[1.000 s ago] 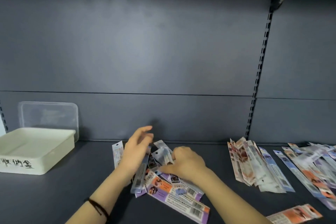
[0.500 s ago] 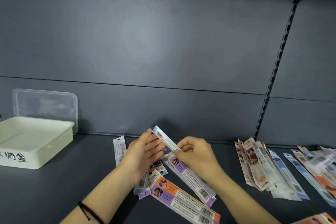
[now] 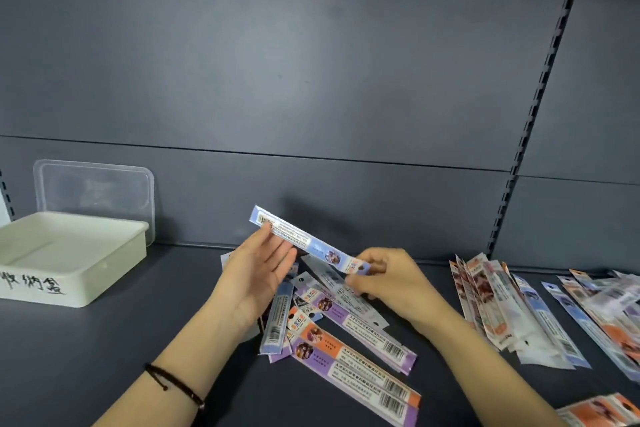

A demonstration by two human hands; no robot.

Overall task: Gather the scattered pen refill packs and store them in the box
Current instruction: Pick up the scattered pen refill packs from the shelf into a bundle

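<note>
Head view: the right hand [image 3: 391,282] pinches the lower end of a blue refill pack [image 3: 308,243], held above the shelf [image 3: 104,357]; the left hand [image 3: 252,277], fingers straight, touches its upper end. Loose packs [image 3: 346,329] lie under both hands. The box [image 3: 114,270] sits well left of the left hand.

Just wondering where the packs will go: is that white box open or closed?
Open. The white box has no lid on it; its clear lid stands on edge behind it.
</note>
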